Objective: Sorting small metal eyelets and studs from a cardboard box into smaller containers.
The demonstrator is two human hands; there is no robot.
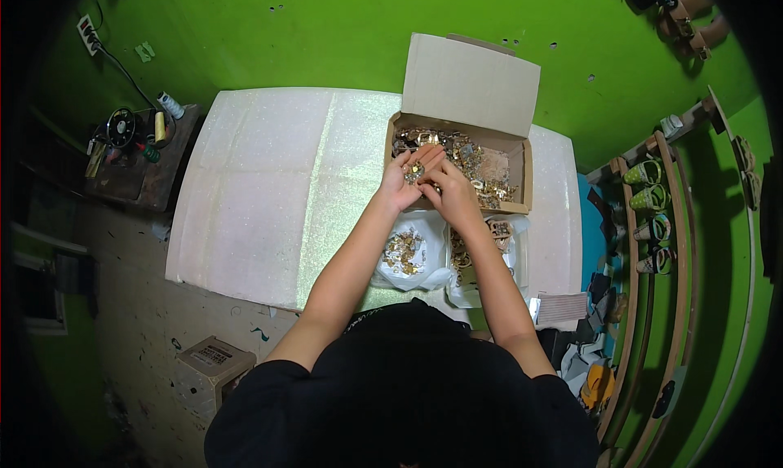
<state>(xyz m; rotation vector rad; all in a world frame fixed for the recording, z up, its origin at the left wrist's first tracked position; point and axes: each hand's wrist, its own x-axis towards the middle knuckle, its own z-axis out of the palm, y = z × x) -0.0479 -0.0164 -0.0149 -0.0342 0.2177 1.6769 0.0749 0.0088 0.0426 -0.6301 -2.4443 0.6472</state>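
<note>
My left hand (400, 184) is turned palm up over the front of an open cardboard box (527, 174). Small shiny gold and silver metal fittings (414, 172) lie in its cupped palm. Close against it, my right hand (453, 197) has its fingers bent and pinched together; what is between them is too small to make out. Many buckle-like metal fittings (465, 154) fill the box below. Nearer to me, a white plastic bag (400, 282) holds loose gold-coloured pieces (405, 252). Beside that, a second white-lined container (523, 260) with more fittings is partly hidden by my right forearm.
The box's raised lid (471, 81) stands toward the green wall. A pale shimmering sheet (261, 174) covers the table. At right stands a wooden rack (632, 305) with sandals (650, 197); at left, a small table (139, 183) with thread spools. A carton (214, 360) sits on the floor.
</note>
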